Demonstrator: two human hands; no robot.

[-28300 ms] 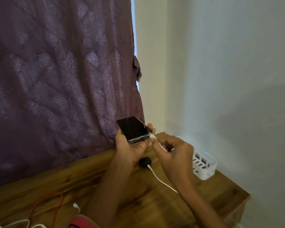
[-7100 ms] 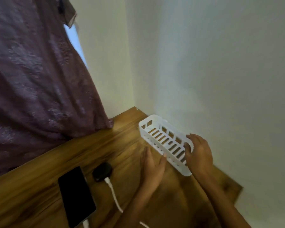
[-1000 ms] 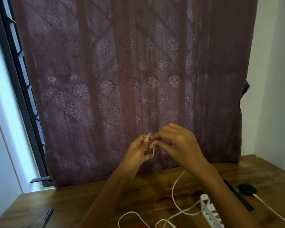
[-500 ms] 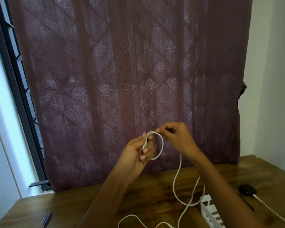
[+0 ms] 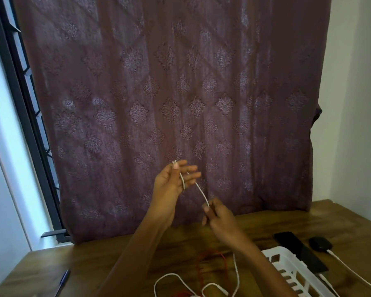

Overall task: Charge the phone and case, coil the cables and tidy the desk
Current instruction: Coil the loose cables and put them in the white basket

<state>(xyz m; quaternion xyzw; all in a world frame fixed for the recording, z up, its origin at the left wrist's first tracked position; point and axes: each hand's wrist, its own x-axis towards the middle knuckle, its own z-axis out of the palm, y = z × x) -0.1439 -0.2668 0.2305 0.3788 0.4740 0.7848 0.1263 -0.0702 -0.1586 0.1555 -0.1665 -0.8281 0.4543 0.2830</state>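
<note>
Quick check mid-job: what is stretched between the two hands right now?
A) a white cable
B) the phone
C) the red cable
A: a white cable runs from the left hand down to the right hand, both pinching it, while the red cable lies on the desk.

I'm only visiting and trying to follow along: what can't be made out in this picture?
Head view, the only one:
- white cable: its loops on the desk run off the bottom edge.
- white basket: cut by the bottom edge, partly behind the right forearm; contents unseen.
- phone: screen dark, port too small; charging cannot be told.
- pen: small and dim, no detail.
</note>
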